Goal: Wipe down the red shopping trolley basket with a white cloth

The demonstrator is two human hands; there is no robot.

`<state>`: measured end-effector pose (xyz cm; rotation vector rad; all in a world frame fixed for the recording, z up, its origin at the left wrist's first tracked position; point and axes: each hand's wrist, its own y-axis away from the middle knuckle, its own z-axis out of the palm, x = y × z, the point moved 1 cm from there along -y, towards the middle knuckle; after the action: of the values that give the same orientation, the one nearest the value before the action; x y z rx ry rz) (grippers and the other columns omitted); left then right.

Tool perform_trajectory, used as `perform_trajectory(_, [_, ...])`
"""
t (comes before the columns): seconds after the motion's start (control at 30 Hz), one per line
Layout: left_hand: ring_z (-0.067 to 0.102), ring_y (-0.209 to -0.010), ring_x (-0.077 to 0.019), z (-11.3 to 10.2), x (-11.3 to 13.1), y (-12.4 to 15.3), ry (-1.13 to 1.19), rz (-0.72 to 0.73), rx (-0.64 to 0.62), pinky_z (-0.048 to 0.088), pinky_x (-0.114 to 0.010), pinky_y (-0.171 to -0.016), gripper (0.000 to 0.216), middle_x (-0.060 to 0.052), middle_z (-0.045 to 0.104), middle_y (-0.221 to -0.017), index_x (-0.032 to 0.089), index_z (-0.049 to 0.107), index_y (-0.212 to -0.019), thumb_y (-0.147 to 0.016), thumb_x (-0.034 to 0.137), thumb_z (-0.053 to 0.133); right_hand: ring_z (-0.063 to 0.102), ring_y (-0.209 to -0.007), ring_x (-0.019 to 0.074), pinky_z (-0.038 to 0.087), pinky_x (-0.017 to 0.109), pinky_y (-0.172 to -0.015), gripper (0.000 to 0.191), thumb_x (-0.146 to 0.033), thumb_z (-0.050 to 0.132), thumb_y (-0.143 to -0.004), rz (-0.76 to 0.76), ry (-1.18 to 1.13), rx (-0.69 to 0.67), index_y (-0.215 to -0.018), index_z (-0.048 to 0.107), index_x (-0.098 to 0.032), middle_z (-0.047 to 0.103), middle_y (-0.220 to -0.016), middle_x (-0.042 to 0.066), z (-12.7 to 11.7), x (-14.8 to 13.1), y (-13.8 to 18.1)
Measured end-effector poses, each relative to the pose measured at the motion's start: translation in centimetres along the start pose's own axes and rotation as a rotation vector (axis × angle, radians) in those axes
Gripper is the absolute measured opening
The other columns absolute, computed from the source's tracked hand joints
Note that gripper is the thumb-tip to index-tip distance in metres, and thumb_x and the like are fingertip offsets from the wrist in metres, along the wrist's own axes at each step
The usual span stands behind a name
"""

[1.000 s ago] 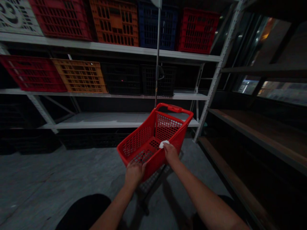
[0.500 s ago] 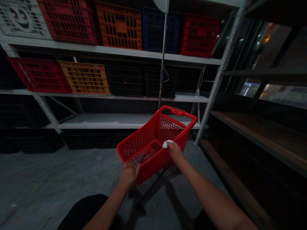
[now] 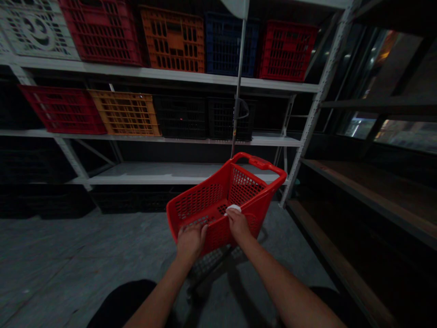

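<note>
A red plastic shopping cart stands on the floor in front of me, its handle toward the back right. My left hand is closed over the near rim of the basket, close to the front corner, with the fingers inside. My right hand presses a crumpled white cloth or tissue against the same near rim, farther toward the handle. Part of the cloth is hidden under my fingers. A thin metal pole with a small flag rises from the back of the cart.
Behind the cart runs a white metal rack holding several crates, among them an orange crate and a yellow crate. At the right stands a dark shelf unit. My knees show at the bottom edge.
My right hand has slid along the rim with the white cloth, leftward and toward me. My left hand has shifted slightly right and up on the rim.
</note>
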<state>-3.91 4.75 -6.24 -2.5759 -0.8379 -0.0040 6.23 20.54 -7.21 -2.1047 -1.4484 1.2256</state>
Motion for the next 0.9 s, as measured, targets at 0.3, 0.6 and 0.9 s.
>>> perform_trajectory(0.3, [0.063,-0.074,-0.0296,0.4,-0.5,-1.6,-0.086,-0.160,-0.177,0.045,-0.037,-0.060,0.070,-0.015,0.066,-0.075,0.014,0.064,-0.087,-0.084,0.058,0.009,0.057,-0.102,0.0179,0.042,0.034,-0.093,0.038,-0.003,0.040,-0.077,-0.016,0.179,-0.033,-0.104,0.063,-0.017,0.064,-0.108,0.008,-5.7,4.9,-2.0])
perform_trajectory(0.6, [0.064,-0.076,-0.0271,0.4,-0.2,-2.0,-0.134,-0.165,-0.224,0.046,-0.036,-0.063,0.070,-0.013,0.067,-0.077,0.017,0.063,-0.090,-0.080,0.064,0.012,0.058,-0.097,0.0163,0.044,0.029,-0.090,0.036,-0.005,0.039,-0.079,0.006,0.170,-0.048,-0.104,0.062,-0.018,0.064,-0.107,0.007,-2.8,2.2,-0.1])
perform_trajectory(0.9, [0.063,-0.078,-0.0277,-0.2,-1.7,-2.7,-0.123,-0.138,-0.259,0.046,-0.035,-0.063,0.069,-0.015,0.067,-0.079,0.016,0.062,-0.094,-0.081,0.063,0.013,0.059,-0.092,0.0179,0.044,0.029,-0.083,0.033,-0.009,0.043,-0.080,0.123,0.414,0.026,-0.106,0.061,-0.018,0.065,-0.101,0.008,-14.5,8.0,-2.9])
